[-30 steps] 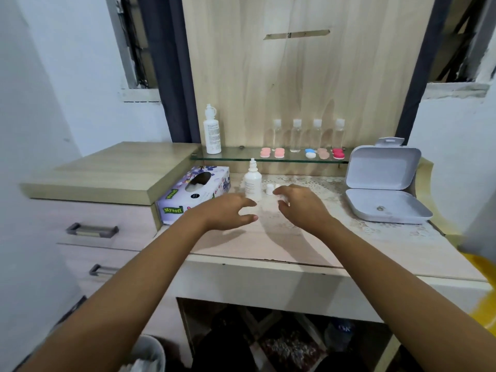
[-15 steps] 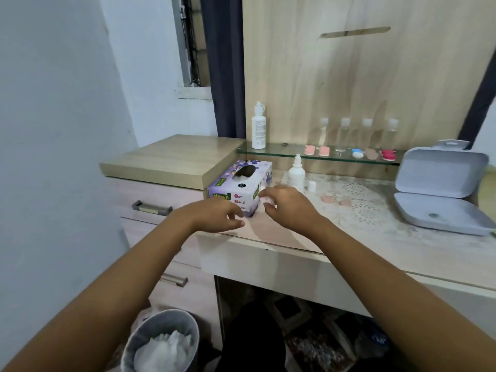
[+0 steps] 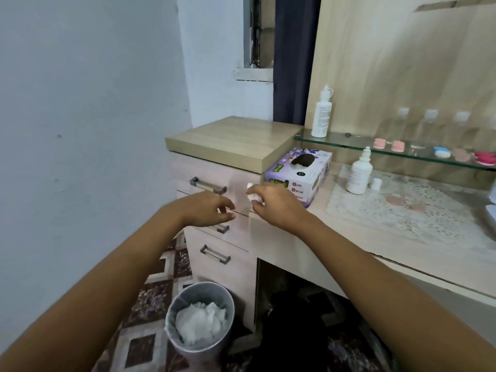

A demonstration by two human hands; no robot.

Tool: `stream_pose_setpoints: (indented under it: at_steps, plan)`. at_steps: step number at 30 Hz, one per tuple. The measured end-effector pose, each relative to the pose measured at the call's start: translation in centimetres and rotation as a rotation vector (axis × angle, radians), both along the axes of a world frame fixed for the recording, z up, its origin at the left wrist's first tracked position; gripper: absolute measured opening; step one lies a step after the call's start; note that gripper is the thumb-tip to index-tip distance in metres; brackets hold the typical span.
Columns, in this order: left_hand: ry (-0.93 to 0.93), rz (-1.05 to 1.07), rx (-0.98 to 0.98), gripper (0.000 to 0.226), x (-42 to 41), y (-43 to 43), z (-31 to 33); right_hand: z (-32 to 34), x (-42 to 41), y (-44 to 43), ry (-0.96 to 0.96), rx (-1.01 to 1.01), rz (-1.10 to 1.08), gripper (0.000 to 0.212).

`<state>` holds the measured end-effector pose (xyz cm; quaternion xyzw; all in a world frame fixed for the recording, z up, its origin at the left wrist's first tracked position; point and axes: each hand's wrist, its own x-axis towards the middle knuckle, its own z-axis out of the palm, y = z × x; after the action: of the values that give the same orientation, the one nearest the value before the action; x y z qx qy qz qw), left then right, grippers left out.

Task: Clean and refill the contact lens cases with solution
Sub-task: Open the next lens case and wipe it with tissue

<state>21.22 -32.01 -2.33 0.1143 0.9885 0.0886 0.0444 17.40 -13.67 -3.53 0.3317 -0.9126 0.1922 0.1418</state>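
Pinching one crumpled tissue [image 3: 251, 196], right hand [image 3: 280, 208]

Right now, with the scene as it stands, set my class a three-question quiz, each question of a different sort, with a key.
1. True or false: the bin on the floor holds white tissues.
2. What does the right hand pinch? A a bottle cap; B a crumpled tissue; C a lens case.
3. Fill in: the tall bottle stands on the glass ____.
Key: 1 true; 2 B; 3 shelf.
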Motion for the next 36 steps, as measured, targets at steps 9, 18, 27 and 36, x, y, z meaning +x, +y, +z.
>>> stream_pose_setpoints:
  at_steps: [9, 18, 27, 36]
  plan:
    - [-0.002, 0.121, 0.019, 0.038, 1.4, -6.7, -3.7, -2.8, -0.1, -7.9, -0.103, 0.006, 0.147, 0.033]
    - [-0.042, 0.23, 0.08, 0.035, 2.0, -11.2, -9.5, -8.5, -0.9, -13.1, -0.207, 0.052, 0.217, 0.033]
    - [-0.121, 0.276, 0.118, 0.04, 1.4, -12.7, -16.4, -15.9, -2.7, -15.1, -0.431, 0.125, 0.16, 0.036]
    - [-0.249, 0.308, 0.096, 0.038, 0.9, -13.5, -23.0, -21.9, -3.0, -15.9, -0.567, 0.209, 0.15, 0.038]
